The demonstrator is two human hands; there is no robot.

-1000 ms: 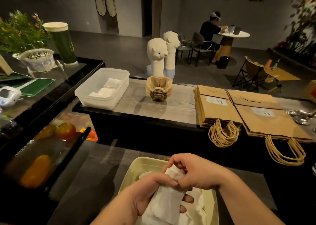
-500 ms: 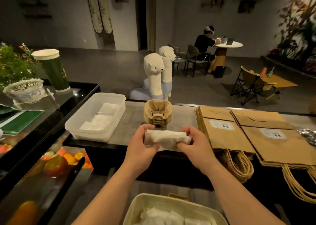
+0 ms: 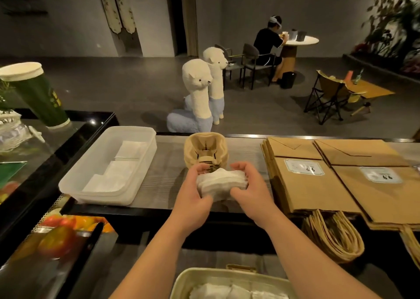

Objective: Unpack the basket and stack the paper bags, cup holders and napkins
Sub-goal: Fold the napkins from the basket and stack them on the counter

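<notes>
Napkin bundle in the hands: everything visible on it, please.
The napkin bundle is a stack of white, soft-looking paper napkins, layered edges facing the camera, slightly bowed. It lies roughly flat, over the grey counter, just in front of the cup holders. The left hand grips its left end, the right hand its right end, fingers curled over the top. Whether it touches the counter cannot be told.

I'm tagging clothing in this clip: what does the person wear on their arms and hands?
Nothing worn shows. The left forearm and right forearm are bare to the frame's lower edge, with no sleeve or cuff in view. The left hand and right hand have no gloves, and no watch, bracelet or ring is visible.
</notes>
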